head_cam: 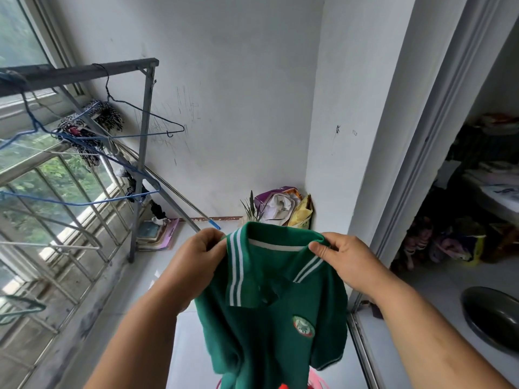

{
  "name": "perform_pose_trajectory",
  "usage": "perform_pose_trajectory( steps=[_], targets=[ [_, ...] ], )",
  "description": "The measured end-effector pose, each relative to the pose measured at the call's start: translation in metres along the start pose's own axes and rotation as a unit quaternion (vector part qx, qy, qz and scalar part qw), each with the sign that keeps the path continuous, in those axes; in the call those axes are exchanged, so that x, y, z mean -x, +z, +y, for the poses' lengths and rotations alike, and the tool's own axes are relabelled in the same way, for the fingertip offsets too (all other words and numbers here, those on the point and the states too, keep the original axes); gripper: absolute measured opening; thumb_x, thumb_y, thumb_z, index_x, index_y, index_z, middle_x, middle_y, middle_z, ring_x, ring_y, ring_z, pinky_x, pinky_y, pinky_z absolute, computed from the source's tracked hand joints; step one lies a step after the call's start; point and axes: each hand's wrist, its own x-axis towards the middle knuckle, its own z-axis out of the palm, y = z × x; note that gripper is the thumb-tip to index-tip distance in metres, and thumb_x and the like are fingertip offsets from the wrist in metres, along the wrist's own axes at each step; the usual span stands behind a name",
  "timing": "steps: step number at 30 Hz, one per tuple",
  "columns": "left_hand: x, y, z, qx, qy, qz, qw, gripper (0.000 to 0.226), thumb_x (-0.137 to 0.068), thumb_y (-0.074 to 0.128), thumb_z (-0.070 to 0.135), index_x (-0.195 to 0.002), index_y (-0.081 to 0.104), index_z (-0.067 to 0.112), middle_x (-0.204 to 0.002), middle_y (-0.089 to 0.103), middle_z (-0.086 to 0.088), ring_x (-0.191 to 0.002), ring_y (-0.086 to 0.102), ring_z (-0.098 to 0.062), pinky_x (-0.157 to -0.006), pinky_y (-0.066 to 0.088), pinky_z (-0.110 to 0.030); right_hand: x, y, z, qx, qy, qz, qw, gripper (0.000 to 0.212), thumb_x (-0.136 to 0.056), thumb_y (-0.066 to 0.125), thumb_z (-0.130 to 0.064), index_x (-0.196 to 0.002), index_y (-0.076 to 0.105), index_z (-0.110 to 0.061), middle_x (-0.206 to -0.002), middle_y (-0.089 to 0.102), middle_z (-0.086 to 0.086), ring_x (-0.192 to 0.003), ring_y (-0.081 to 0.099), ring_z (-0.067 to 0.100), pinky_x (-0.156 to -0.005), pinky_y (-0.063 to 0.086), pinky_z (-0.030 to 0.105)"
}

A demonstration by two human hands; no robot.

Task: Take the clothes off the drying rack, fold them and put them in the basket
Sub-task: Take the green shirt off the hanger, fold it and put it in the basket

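Holding a green polo shirt [275, 318] up in the air by its collar, off the drying rack [146, 136] and free of any hanger. Pinching one striped collar end with the left grip [196, 256] and the other with the right grip [345, 259], both clamped on the cloth. Not yet folded: hanging open, front and chest badge toward the camera, one short sleeve drooping at the side. Judging from that, mid-task, at the very start of folding this one piece, with the drop into the basket to follow.

Just under the shirt, at the bottom edge of the view, catching only a sliver of pink rim [317, 383], probably the basket. Mostly hidden by the cloth and cut off by the frame; contents unreadable apart from a spot of orange-red, so no counting of pieces done.

Waiting on the rack, off to the left: a black-and-white patterned garment [92, 119] bunched under the top bar, and small dark items [134, 186] lower down, too small to name. Around them, bare wire hangers [157, 122], hinting at several pieces taken down. Rack cut off at the left edge; no saying how much more on that side.
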Motion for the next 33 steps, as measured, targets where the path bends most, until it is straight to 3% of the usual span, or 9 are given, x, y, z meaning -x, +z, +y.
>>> perform_pose_trajectory(
  steps=[2,5,8,12,15,18,20,23,33],
  targets=[
    [0.001,-0.004,0.001,-0.023,0.023,-0.036,0.999,0.011,-0.091,0.066,0.028,-0.084,0.065,0.019,-0.075,0.069,-0.006,-0.065,0.058,-0.017,-0.07,0.053,-0.04,0.0,0.001,0.001,0.003,-0.003,0.008,1.0,0.01,-0.092,0.06,-0.037,-0.094,0.07,-0.037,-0.089,0.075,-0.016,-0.085,0.07,0.002,-0.08,0.053,0.023],
    [0.006,-0.009,0.007,-0.055,0.055,-0.101,0.992,0.009,-0.083,0.075,0.028,-0.089,0.069,0.03,-0.077,0.07,-0.005,-0.064,0.062,-0.013,-0.069,0.056,-0.034,0.002,0.0,0.001,0.016,-0.008,0.034,0.999,0.036,-0.081,0.055,-0.055,-0.097,0.07,-0.027,-0.085,0.074,-0.004,-0.082,0.069,0.012,-0.073,0.052,0.026],
    [0.012,-0.006,0.011,-0.101,0.072,-0.097,0.988,0.007,-0.082,0.075,0.027,-0.085,0.072,0.033,-0.074,0.071,0.0,-0.061,0.064,-0.013,-0.067,0.057,-0.031,0.004,0.002,0.002,0.051,0.007,0.025,0.998,0.04,-0.077,0.057,-0.061,-0.097,0.065,-0.028,-0.081,0.067,-0.009,-0.075,0.062,0.009,-0.063,0.043,0.021],
    [0.009,-0.003,0.011,-0.073,0.082,-0.005,0.994,0.003,-0.084,0.071,0.026,-0.082,0.069,0.029,-0.066,0.063,-0.005,-0.054,0.053,-0.017,-0.058,0.051,-0.032,0.008,0.003,-0.003,0.021,0.027,-0.029,0.999,0.031,-0.072,0.076,-0.048,-0.094,0.067,-0.029,-0.08,0.074,-0.01,-0.074,0.069,0.003,-0.064,0.05,0.016],
    [0.007,0.001,0.009,-0.009,0.074,0.02,0.997,0.009,-0.087,0.068,0.023,-0.079,0.067,0.02,-0.062,0.05,0.002,-0.055,0.042,-0.012,-0.057,0.038,-0.027,0.009,0.001,-0.002,0.038,0.068,-0.095,0.992,0.039,-0.066,0.088,-0.036,-0.099,0.068,-0.032,-0.088,0.075,-0.016,-0.082,0.07,0.0,-0.079,0.057,0.023],
    [0.007,0.004,0.009,0.033,0.056,0.021,0.998,0.011,-0.09,0.064,0.025,-0.08,0.066,0.02,-0.066,0.054,-0.008,-0.059,0.046,-0.017,-0.06,0.04,-0.033,0.009,0.002,0.005,0.057,0.071,-0.092,0.992,0.03,-0.073,0.083,-0.037,-0.1,0.071,-0.031,-0.094,0.075,-0.015,-0.09,0.07,0.004,-0.091,0.056,0.034],
    [0.006,0.004,0.008,0.034,0.043,0.017,0.998,0.011,-0.091,0.063,0.025,-0.082,0.065,0.02,-0.074,0.061,-0.02,-0.061,0.049,-0.019,-0.059,0.047,-0.042,0.012,0.004,0.005,0.029,0.066,-0.08,0.994,0.029,-0.074,0.078,-0.044,-0.1,0.071,-0.031,-0.095,0.075,-0.016,-0.091,0.07,0.002,-0.093,0.055,0.035],
    [0.004,0.003,0.009,0.032,0.034,0.006,0.999,0.012,-0.093,0.061,0.027,-0.084,0.065,0.021,-0.083,0.066,-0.023,-0.065,0.056,-0.024,-0.069,0.053,-0.057,0.015,0.005,0.002,0.012,0.06,-0.079,0.995,0.039,-0.071,0.074,-0.053,-0.103,0.069,-0.032,-0.098,0.075,-0.017,-0.093,0.069,0.001,-0.093,0.054,0.032],
    [0.005,0.003,0.01,0.05,0.028,0.016,0.998,0.013,-0.093,0.062,0.027,-0.083,0.066,0.022,-0.082,0.065,-0.024,-0.065,0.055,-0.024,-0.071,0.052,-0.059,0.018,0.003,0.006,-0.067,0.055,-0.111,0.99,0.035,-0.074,0.078,-0.036,-0.107,0.069,-0.027,-0.1,0.076,-0.005,-0.096,0.071,0.014,-0.087,0.057,0.035]
  ],
)
